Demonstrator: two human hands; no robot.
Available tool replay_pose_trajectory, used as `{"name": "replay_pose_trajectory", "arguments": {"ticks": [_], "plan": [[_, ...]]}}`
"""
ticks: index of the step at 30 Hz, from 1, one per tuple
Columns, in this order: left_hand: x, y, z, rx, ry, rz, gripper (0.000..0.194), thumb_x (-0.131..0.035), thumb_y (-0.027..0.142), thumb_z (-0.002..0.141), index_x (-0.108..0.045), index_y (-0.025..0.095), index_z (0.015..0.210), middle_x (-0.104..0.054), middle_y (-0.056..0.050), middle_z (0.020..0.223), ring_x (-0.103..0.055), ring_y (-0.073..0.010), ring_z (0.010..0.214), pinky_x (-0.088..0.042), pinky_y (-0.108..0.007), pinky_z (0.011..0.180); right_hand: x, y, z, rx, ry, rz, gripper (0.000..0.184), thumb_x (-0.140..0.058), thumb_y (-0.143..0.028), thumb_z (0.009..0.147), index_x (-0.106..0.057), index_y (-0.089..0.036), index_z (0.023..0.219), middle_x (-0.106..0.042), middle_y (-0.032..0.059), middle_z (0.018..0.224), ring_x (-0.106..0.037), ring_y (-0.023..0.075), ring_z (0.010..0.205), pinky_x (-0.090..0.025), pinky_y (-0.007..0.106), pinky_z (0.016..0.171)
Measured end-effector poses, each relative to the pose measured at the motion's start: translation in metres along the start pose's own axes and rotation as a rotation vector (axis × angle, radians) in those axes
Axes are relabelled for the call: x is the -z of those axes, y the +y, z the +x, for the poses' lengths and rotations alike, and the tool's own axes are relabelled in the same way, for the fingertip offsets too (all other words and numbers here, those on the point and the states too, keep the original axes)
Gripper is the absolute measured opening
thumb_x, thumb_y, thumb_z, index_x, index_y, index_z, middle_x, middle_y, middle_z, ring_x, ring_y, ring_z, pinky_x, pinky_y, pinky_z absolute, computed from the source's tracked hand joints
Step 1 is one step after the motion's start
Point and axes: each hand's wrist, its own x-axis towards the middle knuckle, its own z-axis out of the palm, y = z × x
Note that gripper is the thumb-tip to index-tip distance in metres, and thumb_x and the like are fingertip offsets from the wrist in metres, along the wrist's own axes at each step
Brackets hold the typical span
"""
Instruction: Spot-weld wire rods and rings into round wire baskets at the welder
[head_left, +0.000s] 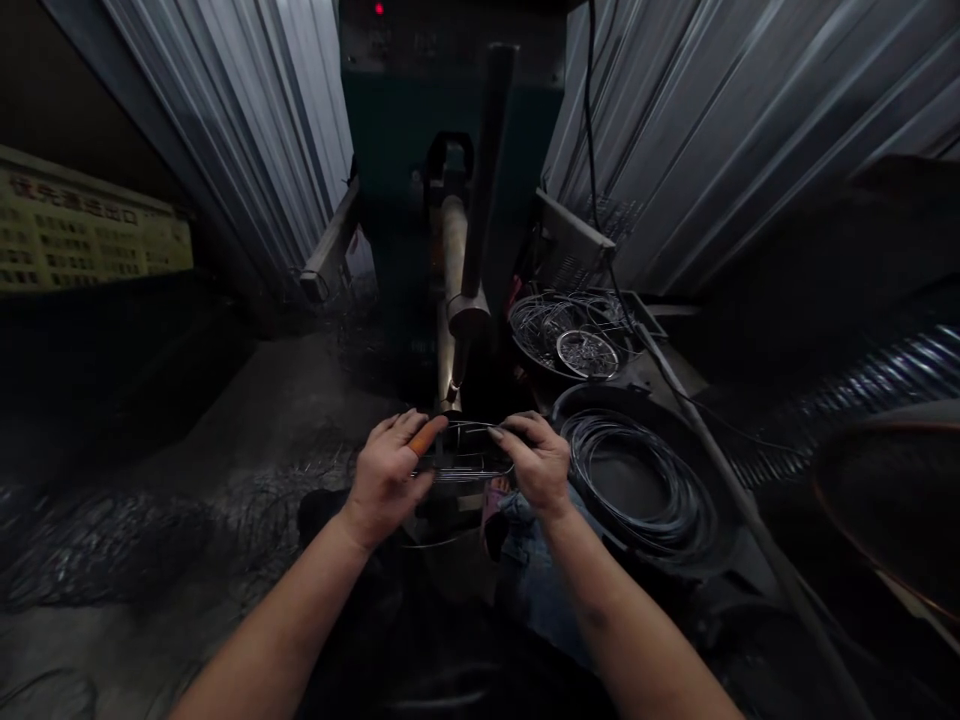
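Wavy metal walls stand on both sides of a dark, dusty work spot. The left hand and the right hand are close together, but they do not touch. Between them is a wire frame, a long loop of thin bent wire. The left hand closes on an orange grip at one end of the frame. The right hand pinches the other end with its fingers. Blue jeans show just under the right hand.

Straight ahead, a pale metal arm and a dark rod stand in the way of a green machine. A red light glows at the top of it. To the right of the hands, a black tub holds a coil of wire. Past it, a round pan holds wire rings and a round wire disc. A long pole runs down beside the tub, and a ribbed hose lies farther right. Scrap wire covers the gray floor on the left, under a yellow sign.
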Motion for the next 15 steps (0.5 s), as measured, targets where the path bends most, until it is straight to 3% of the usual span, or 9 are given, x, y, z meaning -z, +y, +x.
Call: {"name": "replay_pose_trajectory", "arguments": {"ticks": [4,6,11,15], "plan": [[0.0,-0.007,0.008,-0.003,-0.071,0.062,0.049,-0.063,0.02,0.075,-0.059,0.017,0.123,-0.06,-0.013,0.125,-0.054,-0.0269,0.118,-0.039,-0.041,0.102,0.007,-0.018,0.003,0.136,-0.324,-0.053,0.008,-0.07,-0.024,0.073,-0.067,-0.021,0.067,-0.059,0.0006,0.068,-0.056,0.0153,0.067,-0.043,0.029,0.067],[0.003,-0.009,0.012,0.022,-0.079,0.053,0.046,-0.064,0.021,0.074,-0.061,0.017,0.12,-0.061,-0.013,0.124,-0.054,-0.0268,0.118,-0.038,-0.041,0.102,0.006,-0.021,0.003,0.18,-0.392,-0.108,0.007,-0.07,-0.023,0.074,-0.068,-0.021,0.068,-0.06,0.0005,0.069,-0.057,0.0152,0.068,-0.043,0.03,0.07],[0.009,-0.006,0.01,0.08,-0.035,-0.042,0.045,-0.064,0.021,0.072,-0.063,0.021,0.117,-0.061,-0.009,0.123,-0.056,-0.0243,0.115,-0.039,-0.039,0.102,-0.007,-0.006,0.001,0.102,-0.134,-0.117,0.011,-0.069,-0.026,0.074,-0.065,-0.02,0.065,-0.058,0.0005,0.066,-0.056,0.0155,0.065,-0.044,0.029,0.065],[0.008,-0.004,0.0,0.057,0.0,-0.107,0.047,-0.063,0.02,0.072,-0.062,0.021,0.119,-0.061,-0.01,0.123,-0.057,-0.0244,0.115,-0.041,-0.04,0.102,-0.015,0.003,-0.002,0.097,-0.058,-0.057,0.012,-0.069,-0.025,0.074,-0.064,-0.02,0.064,-0.056,0.0,0.065,-0.055,0.015,0.064,-0.044,0.028,0.062]]}}
